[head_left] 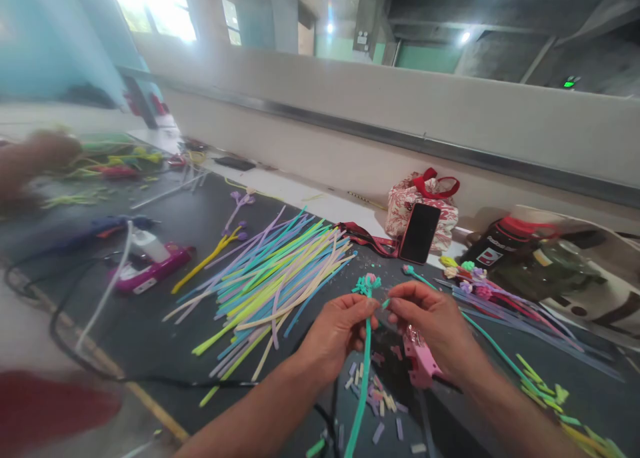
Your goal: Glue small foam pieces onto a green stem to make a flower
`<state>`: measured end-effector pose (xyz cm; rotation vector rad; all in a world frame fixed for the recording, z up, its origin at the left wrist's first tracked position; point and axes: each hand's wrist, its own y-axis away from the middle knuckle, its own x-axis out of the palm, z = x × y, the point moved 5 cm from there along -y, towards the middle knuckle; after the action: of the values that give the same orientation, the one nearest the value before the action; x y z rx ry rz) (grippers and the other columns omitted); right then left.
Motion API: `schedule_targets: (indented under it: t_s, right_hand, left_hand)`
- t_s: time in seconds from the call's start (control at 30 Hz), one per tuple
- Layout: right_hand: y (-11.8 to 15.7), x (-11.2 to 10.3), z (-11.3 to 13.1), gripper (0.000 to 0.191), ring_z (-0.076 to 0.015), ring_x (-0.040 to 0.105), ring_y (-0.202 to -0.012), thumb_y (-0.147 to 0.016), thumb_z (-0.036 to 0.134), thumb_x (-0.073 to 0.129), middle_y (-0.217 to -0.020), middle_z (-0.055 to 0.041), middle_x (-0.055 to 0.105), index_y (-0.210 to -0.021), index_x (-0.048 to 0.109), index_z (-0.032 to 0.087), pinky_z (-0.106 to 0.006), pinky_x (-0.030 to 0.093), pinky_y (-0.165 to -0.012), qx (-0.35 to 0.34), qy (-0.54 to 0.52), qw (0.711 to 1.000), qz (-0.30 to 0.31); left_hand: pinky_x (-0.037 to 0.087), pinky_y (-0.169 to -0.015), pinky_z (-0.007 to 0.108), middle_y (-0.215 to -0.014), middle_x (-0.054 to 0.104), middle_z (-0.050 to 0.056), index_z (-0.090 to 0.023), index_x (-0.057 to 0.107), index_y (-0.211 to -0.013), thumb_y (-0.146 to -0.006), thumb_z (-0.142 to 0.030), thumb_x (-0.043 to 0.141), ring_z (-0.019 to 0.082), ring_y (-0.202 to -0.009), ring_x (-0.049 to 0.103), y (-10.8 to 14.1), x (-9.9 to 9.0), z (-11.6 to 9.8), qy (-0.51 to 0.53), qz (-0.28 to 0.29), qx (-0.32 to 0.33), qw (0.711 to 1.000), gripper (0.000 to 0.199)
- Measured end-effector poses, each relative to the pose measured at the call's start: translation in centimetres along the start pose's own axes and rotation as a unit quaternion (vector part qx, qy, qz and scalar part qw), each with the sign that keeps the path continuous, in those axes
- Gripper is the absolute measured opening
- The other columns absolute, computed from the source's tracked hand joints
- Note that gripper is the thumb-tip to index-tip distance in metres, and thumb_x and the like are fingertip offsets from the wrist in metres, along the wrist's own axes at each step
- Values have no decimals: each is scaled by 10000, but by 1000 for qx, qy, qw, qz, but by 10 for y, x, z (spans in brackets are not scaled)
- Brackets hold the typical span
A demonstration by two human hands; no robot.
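My left hand (345, 325) is closed, thumb and fingers pinching a teal pipe-cleaner stem (364, 378) just below its flower head. That small flower head (369, 283) has teal loops and a pinkish centre. My right hand (425, 315) is also closed, holding a short teal pipe-cleaner piece (385, 304) between thumb and fingertips, close beside the stem. Under the right hand lies a pink glue gun (423, 365), partly hidden by it. Short cut pieces (380, 398) in pastel colours are scattered below both hands.
Many coloured pipe cleaners (280, 271) lie left of my hands. Finished flower stems (480, 281), a phone (420, 233), a patterned bag (400, 201) and a bottle (505, 241) stand right. A magenta power strip (155, 268) with black cables lies left; another person's blurred hand (45, 155) is beyond.
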<state>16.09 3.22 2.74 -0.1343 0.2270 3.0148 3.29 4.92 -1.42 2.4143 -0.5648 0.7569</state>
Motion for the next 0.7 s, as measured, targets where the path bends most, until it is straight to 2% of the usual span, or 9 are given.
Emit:
schedule_targets:
  t_s: [0.2,0.37,0.43,0.53,0.7]
  right_hand:
    - [0,8,-7,159,-61,419,-427,-722,312,641,-486,70,524,-707,573,170,-171,300,-416,-19,-21,999,-33]
    - [2,16,-6,168,-53,393,-441,-725,314,642,-490,74,489,-697,581,161,-163,283,-417,-34,5,999,-36]
    - [4,17,-5,175,-48,391,-428,-722,320,649,-479,73,483,-697,584,160,-158,281,-408,-25,2,1000,-19]
    - [6,20,-8,204,-43,391,-391,-712,348,661,-473,69,491,-693,576,164,-150,264,-368,23,-62,997,38]
    - [7,22,-15,204,-38,457,-401,-675,313,709,-525,34,572,-670,585,152,-126,280,-354,75,-175,974,120]
  left_hand:
    - [265,-354,145,-503,533,-43,-133,545,-648,-612,-342,705,21,-361,403,1,0,1,15,-21,12,1000,266]
    - [270,-358,148,-492,528,-33,-127,543,-613,-630,-344,685,26,-354,409,2,0,-1,1,-6,17,1000,259]
    - [272,-361,149,-489,530,-30,-127,541,-602,-638,-336,673,26,-350,404,3,1,-2,-2,-3,21,1000,250]
    - [267,-356,149,-461,517,-36,-132,530,-584,-639,-315,666,27,-339,393,5,1,-3,-3,-3,18,1000,235]
    - [266,-352,146,-486,552,-22,-131,532,-583,-624,-277,671,32,-351,424,8,6,-3,-4,19,10,1000,206]
